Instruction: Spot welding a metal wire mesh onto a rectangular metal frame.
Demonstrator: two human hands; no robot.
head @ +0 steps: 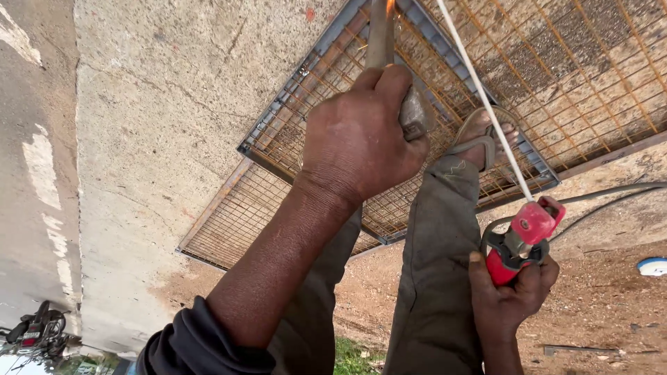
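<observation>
Far left, a parked motorbike [35, 332] sits at the frame edge, well clear of the work. The left hand [361, 142] is wrapped tight around the handle of a hammer [389, 62], fingers curled shut on it; the hammer's far end meets the metal grid panel [313, 132], where sparks show at the top edge. Risk: sparks could hit the bare wrist or the sandalled foot [490, 139] standing right on the mesh, since neither is covered. Risk: a glancing blow could skid off the thin wires. The right hand [511, 292] is clenched around a red electrode holder [521, 239], which pinches a long white welding rod [479, 90] slanting up over the foot. Risk: the rod tip could touch the frame or foot by accident. A grey cable [611, 194] trails on the dirt, a trip hazard. The panel looks rusty-orange, fine square mesh in a grey angle frame, lying flat on concrete, stacked over another mesh sheet.
</observation>
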